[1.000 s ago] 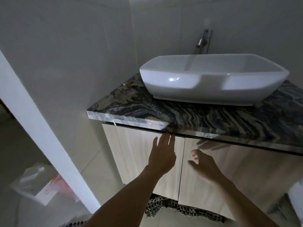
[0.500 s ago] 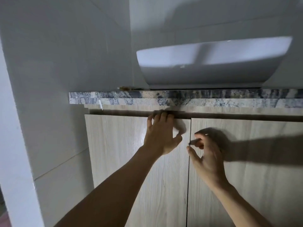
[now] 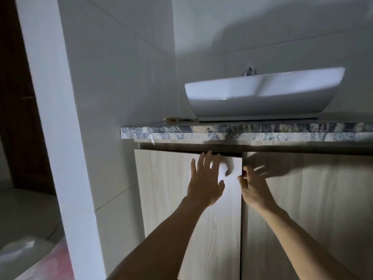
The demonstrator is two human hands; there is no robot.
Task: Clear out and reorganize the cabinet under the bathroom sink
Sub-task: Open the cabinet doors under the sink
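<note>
Both hands work the seam between two pale wood-grain cabinet doors: left hand point(image 3: 205, 182) spread flat on the left door point(image 3: 171, 199), right hand point(image 3: 252, 188) curled, fingertips hooked at that door's edge. With no handle, fingers may slip or get pinched as the door springs back beneath the marble-patterned countertop point(image 3: 242, 133) above.

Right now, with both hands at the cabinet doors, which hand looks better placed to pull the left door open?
Probably the right hand: its fingers curl around the left door's free edge at the centre seam. The left hand lies spread flat on that door's face, fingertips near its top edge, gripping nothing.
</note>
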